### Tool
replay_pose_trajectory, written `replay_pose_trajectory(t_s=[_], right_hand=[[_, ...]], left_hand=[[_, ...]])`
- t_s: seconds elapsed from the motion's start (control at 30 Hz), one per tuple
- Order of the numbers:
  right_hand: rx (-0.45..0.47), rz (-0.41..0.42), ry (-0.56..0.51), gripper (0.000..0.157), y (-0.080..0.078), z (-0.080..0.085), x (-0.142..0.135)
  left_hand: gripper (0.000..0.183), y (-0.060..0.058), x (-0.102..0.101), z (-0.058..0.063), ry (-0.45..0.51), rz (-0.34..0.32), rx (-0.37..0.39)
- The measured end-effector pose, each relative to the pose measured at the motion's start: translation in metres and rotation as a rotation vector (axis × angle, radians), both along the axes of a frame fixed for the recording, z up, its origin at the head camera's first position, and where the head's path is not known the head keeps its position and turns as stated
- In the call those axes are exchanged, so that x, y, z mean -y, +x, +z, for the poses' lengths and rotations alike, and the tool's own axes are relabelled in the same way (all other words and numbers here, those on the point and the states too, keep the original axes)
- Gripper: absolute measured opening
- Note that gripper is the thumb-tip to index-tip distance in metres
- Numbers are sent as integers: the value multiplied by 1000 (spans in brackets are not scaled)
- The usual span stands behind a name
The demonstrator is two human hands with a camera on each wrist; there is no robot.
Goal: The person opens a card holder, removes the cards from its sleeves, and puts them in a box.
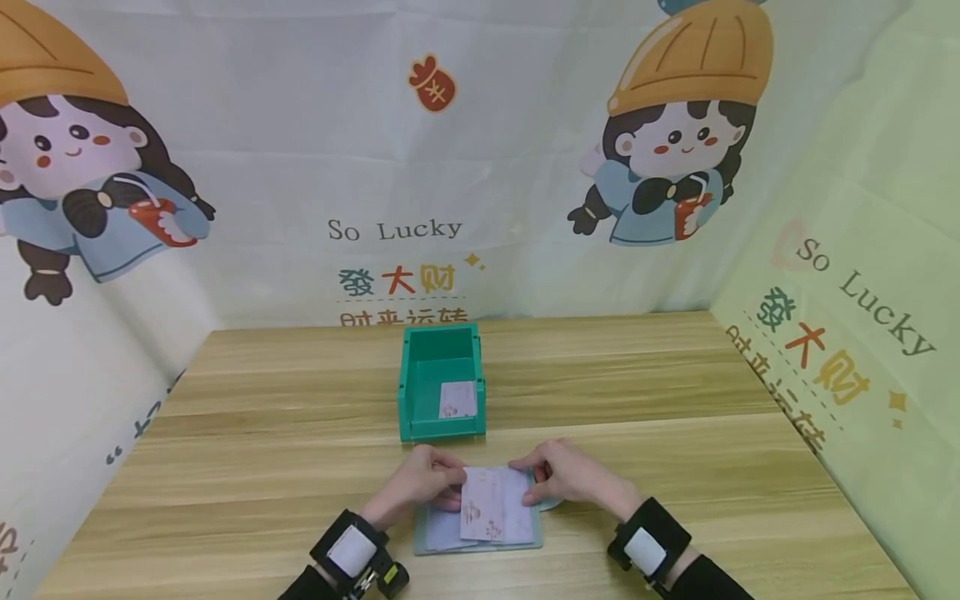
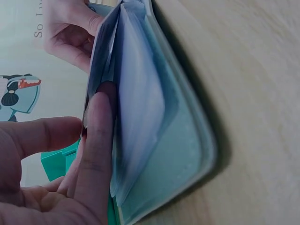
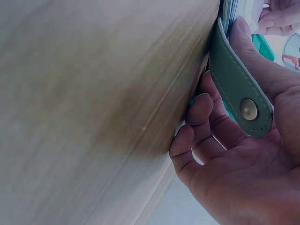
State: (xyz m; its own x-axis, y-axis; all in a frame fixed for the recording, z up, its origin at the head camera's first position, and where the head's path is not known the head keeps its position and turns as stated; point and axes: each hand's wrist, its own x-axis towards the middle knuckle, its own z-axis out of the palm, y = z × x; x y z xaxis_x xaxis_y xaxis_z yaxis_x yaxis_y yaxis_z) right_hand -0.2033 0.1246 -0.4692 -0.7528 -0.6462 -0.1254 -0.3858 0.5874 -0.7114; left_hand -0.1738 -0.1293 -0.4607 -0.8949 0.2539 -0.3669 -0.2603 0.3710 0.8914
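Left hand (image 1: 427, 483) pinching patterned card (image 1: 481, 504) over card holder (image 1: 422, 540); right hand (image 1: 566, 477) gripping holder's right edge. Holder on table (image 1: 225, 500), green bin (image 1: 438, 430) beyond. Step judged: sleeving card; seating cannot be told. Next calls for steady holder, straight push.

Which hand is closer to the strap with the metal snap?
The right. The right hand is beside the strap, gripping the card holder; the left hand is farther off, across it, pinching the patterned card.
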Motion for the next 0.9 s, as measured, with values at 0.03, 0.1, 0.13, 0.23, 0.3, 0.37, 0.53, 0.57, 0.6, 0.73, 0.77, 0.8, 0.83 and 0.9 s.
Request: replay_pose_trajectory(t_s=[0.03,0.1,0.13,0.23,0.3,0.37,0.53,0.57,0.6,0.73,0.77,0.8,0.83,0.9], right_hand=[[2,-2,1,48,0,0,0],[6,-8,4,48,0,0,0],[7,-11,5,48,0,0,0],[4,-19,11,48,0,0,0],[0,-21,15,48,0,0,0],[-3,-23,18,48,0,0,0],[-7,-21,19,48,1,1,0],[-7,-20,18,48,1,1,0],[-7,-18,16,48,1,1,0],[-7,-15,14,47,2,2,0],[-8,-15,15,47,2,2,0],[-10,-14,17,48,2,2,0],[-11,-13,17,48,2,2,0],[-13,-10,19,48,2,2,0]], left_hand=[[25,0,1,0,7,-2,7],[26,0,3,0,14,-6,11],[26,0,4,1,14,-8,12],[29,0,8,4,4,-8,2],[32,0,11,7,-22,-6,-9],[34,-1,15,9,-39,-15,-19],[37,-6,25,16,-43,-34,-42],[37,-7,27,18,-40,-35,-51],[38,-8,28,20,-34,-39,-57],[40,-11,32,29,-20,-35,-84],[40,-12,33,31,-18,-28,-91],[42,-13,34,33,-10,-21,-95],[42,-15,34,35,-2,-9,-105],[42,-18,35,38,10,11,-123]])
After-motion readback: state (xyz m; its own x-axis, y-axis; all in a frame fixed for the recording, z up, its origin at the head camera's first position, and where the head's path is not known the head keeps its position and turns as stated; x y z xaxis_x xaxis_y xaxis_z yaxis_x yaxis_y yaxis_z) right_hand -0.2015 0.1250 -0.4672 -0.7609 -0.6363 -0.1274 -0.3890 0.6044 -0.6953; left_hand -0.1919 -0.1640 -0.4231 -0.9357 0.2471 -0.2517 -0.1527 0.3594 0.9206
